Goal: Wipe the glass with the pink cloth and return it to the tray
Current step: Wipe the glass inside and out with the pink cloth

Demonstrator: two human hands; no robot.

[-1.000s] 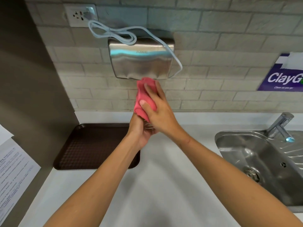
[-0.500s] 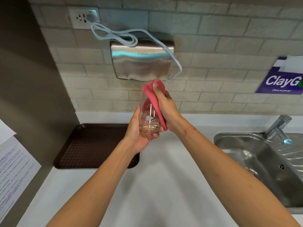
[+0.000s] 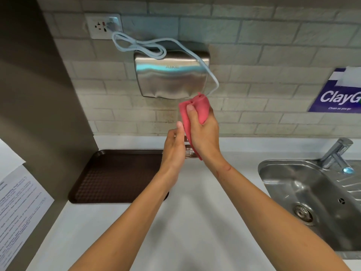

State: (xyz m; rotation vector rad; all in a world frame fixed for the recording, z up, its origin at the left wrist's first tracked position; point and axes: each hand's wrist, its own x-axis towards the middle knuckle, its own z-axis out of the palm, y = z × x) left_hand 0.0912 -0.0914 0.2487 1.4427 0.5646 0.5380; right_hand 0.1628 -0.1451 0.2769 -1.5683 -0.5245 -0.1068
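My left hand (image 3: 173, 147) grips a clear drinking glass (image 3: 189, 151) from the left and holds it upright above the counter; only its base shows between my hands. A pink cloth (image 3: 196, 110) is wrapped over the glass's upper part, and my right hand (image 3: 205, 133) holds it pressed against the glass. Below and left of my hands a dark brown tray (image 3: 115, 177) lies on the counter with nothing on it.
A steel hand dryer (image 3: 172, 75) with a white cable hangs on the tiled wall just above my hands. A steel sink (image 3: 312, 194) with a tap (image 3: 336, 153) is at the right. A dark side panel with papers (image 3: 17, 202) stands at the left.
My right hand has slid the cloth around the glass, so it now covers most of it. Both hands sit slightly right of where they were.
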